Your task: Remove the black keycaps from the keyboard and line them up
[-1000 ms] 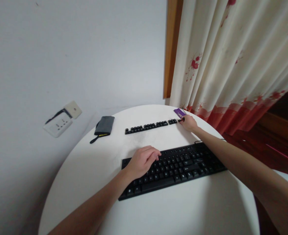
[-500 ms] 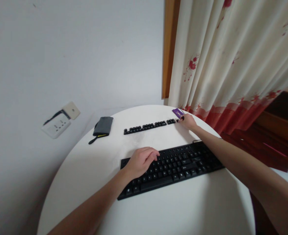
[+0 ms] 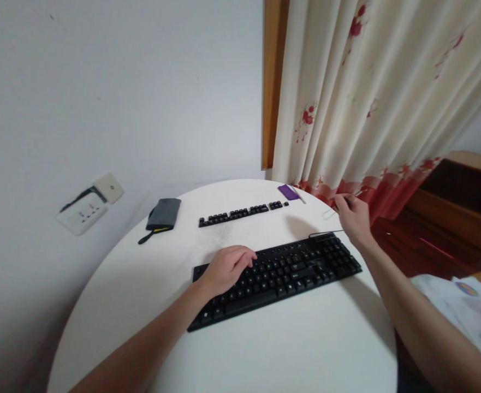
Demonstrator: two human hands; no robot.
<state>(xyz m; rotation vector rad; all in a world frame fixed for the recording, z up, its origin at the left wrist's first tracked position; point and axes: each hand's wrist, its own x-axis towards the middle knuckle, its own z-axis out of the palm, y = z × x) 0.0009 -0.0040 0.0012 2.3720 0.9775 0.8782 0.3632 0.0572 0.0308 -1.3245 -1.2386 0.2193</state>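
one keyboard (image 3: 293,267), lower centre, likely stiff; hold its ends
right hand (image 3: 354,218) pinches wire tool (image 3: 329,213); left hand (image 3: 229,270), grip unclear

Left hand (image 3: 229,268) hides part of the black keyboard (image 3: 281,276).

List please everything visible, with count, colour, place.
table: 1, white, centre
keyboard: 1, black, on table
loose keys: many, black, row behind keyboard
pouch: 1, grey, table's far left
packet: 1, purple, table's far edge
stick: 1, pale, beside packet
wire tool: 1, pale, in right hand
wall: 1, white, behind table
wall plates: 2, white and beige, left
curtain: 1, cream and red, right
wooden post: 1, brown, beside curtain
cabinet: 1, brown, far right
floor: 1, dark red, right
white pile: 1, mostly white, lower right
left hand: 1, bare, over keyboard's left
right hand: 1, bare, table's right edge
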